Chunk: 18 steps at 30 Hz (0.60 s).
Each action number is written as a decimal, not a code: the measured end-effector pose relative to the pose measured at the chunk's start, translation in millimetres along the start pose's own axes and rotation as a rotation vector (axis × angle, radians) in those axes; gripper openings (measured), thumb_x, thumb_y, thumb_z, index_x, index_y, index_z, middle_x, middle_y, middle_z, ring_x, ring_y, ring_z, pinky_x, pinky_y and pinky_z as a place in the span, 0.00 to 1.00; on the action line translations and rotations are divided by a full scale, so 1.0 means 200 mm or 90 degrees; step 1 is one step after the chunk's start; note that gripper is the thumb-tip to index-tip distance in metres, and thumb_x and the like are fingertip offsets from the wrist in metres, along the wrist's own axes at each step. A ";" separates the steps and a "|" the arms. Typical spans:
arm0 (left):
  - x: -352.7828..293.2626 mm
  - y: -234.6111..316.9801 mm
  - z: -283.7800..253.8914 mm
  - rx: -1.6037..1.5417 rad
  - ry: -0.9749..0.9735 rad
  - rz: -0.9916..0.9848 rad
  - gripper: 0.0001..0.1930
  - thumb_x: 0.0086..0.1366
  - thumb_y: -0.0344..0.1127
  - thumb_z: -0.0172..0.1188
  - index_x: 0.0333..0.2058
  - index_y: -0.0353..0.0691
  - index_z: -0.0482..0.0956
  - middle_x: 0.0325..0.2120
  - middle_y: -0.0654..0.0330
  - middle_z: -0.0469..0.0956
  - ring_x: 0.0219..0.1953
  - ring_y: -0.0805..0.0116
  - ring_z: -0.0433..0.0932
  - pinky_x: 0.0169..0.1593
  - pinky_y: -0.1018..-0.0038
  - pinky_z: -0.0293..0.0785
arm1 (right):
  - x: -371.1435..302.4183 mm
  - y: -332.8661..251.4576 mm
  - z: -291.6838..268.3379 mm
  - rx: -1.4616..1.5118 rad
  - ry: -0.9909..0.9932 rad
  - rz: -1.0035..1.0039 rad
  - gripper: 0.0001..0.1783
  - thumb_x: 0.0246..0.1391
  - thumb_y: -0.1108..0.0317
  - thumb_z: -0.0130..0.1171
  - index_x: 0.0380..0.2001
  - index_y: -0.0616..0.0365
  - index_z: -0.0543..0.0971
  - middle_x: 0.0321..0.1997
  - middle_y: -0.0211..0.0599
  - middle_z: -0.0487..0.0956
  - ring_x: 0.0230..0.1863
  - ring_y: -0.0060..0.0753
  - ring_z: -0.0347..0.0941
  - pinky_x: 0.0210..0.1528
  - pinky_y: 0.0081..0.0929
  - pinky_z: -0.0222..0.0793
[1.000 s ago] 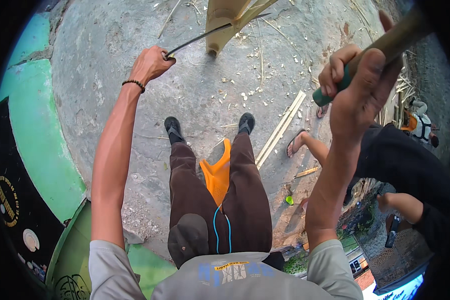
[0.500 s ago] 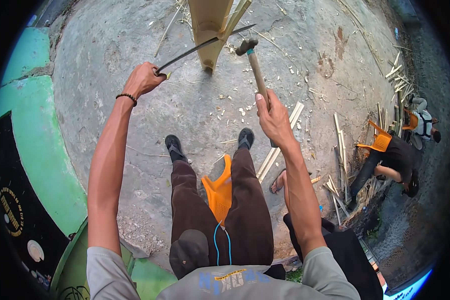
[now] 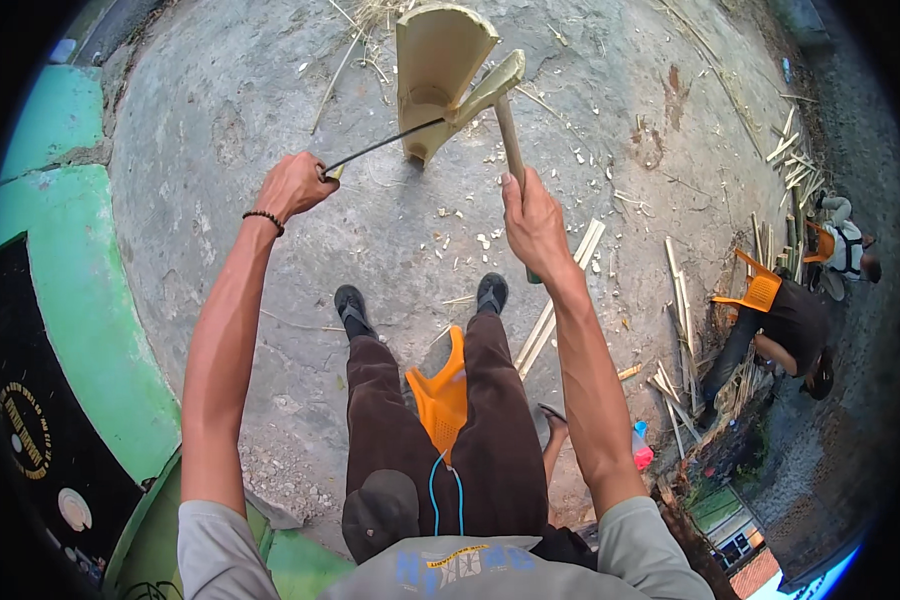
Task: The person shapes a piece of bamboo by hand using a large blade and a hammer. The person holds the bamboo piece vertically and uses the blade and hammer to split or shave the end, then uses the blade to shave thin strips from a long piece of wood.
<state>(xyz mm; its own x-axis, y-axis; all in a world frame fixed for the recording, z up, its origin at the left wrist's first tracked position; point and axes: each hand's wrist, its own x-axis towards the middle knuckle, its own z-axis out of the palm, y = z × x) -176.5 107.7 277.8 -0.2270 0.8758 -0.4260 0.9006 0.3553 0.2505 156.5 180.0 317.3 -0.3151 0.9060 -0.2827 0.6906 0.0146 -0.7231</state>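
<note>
While the right hand [image 3: 536, 220] grips the hammer [image 3: 511, 140] (head hidden), the left [image 3: 291, 187] should align its clasped knife [image 3: 385, 147] with bamboo [image 3: 444, 55] ahead.

The split bamboo [image 3: 432, 62] hid the far end of the blade [image 3: 385, 146] and the head of the hammer [image 3: 511, 145]; brown trousers [image 3: 497, 410] covered much of the orange chair [image 3: 441, 405].

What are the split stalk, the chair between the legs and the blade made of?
Split stalk: likely bamboo, from its pale, matte, curved hollow wall. Chair: apparently moulded plastic, smooth, orange and perforated. Blade: probably metal, dull, dark and thin.
</note>
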 end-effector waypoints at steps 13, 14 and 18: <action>-0.02 -0.02 0.02 0.029 -0.014 -0.028 0.18 0.52 0.43 0.63 0.23 0.29 0.76 0.18 0.39 0.71 0.24 0.37 0.71 0.32 0.55 0.71 | 0.01 0.09 0.16 -0.123 -0.058 -0.030 0.17 0.71 0.56 0.45 0.38 0.61 0.68 0.22 0.56 0.75 0.31 0.69 0.76 0.32 0.56 0.67; -0.03 -0.01 0.03 0.048 -0.011 -0.005 0.18 0.52 0.43 0.63 0.23 0.29 0.76 0.18 0.39 0.71 0.25 0.37 0.71 0.32 0.55 0.71 | 0.01 0.11 0.19 -0.079 -0.050 -0.029 0.17 0.70 0.55 0.45 0.38 0.61 0.68 0.22 0.57 0.75 0.31 0.69 0.75 0.33 0.55 0.67; -0.04 -0.01 0.07 0.020 -0.041 -0.046 0.18 0.51 0.43 0.63 0.24 0.29 0.77 0.19 0.39 0.72 0.26 0.37 0.72 0.33 0.54 0.71 | -0.03 0.06 0.11 0.055 -0.030 -0.058 0.19 0.70 0.54 0.46 0.38 0.61 0.69 0.22 0.57 0.75 0.28 0.66 0.74 0.33 0.51 0.67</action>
<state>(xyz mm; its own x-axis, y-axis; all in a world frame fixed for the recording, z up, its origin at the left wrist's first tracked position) -172.0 95.3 269.3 -0.2691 0.8250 -0.4969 0.8939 0.4060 0.1900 152.7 164.5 296.0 -0.4054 0.8818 -0.2412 0.6000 0.0576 -0.7979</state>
